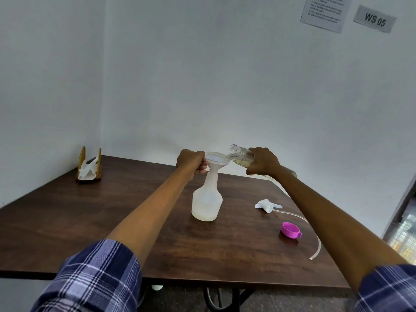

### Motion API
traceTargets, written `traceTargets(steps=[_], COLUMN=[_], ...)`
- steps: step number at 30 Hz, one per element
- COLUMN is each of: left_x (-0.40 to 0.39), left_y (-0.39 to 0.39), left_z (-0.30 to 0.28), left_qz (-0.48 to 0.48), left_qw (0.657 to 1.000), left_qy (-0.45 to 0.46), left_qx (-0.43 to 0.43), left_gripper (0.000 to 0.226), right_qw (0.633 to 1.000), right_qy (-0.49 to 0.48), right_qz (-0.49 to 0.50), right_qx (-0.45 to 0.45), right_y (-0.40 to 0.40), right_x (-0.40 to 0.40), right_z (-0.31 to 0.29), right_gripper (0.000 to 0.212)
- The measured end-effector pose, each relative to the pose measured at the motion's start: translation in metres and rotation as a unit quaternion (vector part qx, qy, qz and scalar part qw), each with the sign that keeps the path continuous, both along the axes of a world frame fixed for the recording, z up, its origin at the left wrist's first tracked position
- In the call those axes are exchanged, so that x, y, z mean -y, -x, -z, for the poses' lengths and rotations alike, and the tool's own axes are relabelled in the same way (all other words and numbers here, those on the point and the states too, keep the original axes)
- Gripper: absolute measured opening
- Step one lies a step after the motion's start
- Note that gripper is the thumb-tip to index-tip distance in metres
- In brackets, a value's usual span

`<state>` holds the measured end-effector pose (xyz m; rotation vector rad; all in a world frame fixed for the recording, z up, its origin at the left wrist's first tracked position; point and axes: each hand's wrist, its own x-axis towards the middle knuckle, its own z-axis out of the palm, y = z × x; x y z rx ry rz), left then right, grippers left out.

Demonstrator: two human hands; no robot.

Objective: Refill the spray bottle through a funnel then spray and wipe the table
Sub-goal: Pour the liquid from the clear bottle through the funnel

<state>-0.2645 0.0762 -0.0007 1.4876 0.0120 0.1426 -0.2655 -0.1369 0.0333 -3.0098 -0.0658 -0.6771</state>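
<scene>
napkin holder [89,165]: far-left back corner of the counter [94,221], white tissue tucked in it — that's my wipe for later, untouched.
left hand [193,162]: fingers curled round the funnel [215,161] rim and stem, steadying it.
funnel: seated in the neck of the spray bottle [207,201], reads upright from here.
spray bottle: centre of counter, standing, translucent white, a shallow layer of pale liquid at the bottom — I'd judge the refill far from done.
jar [240,156]: clear glass, tipped with its open mouth over the funnel's right edge, yellowish liquid pooled low inside.
right hand [262,164]: wrapped round the jar body, holding the tilt.
trigger head [267,205]: lying on the counter right of the bottle, its dip tube [311,228] trailing toward the near edge.
purple cap [290,230]: near the tube, open side up.
risk 1: jar mouth sits at the rim, not the middle — tilting fast could send liquid over the funnel lip.
risk 2: tall narrow bottle, nearly empty; a sideways push from my left hand could tip it.
risk 3: pouring faster than the stem drains would overflow the funnel.
writing: wall sign top right reads "WS 05"; printed sheet beside it too small to read.
</scene>
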Motion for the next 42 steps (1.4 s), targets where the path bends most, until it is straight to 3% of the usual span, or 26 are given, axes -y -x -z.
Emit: traceTargets(steps=[42], left_x=[0.0017], left_y=[-0.0032], left_z=[0.0002], left_qz=[-0.006], left_qw=[1.0], left_qy=[0.008], left_qx=[-0.002], left_gripper=[0.017], right_qw=[1.0], right_qy=[-0.006], right_qz=[-0.007], right_qx=[-0.02], right_y=[0.0008], right_x=[-0.0021], right_z=[-0.0035], right_gripper=[0.04])
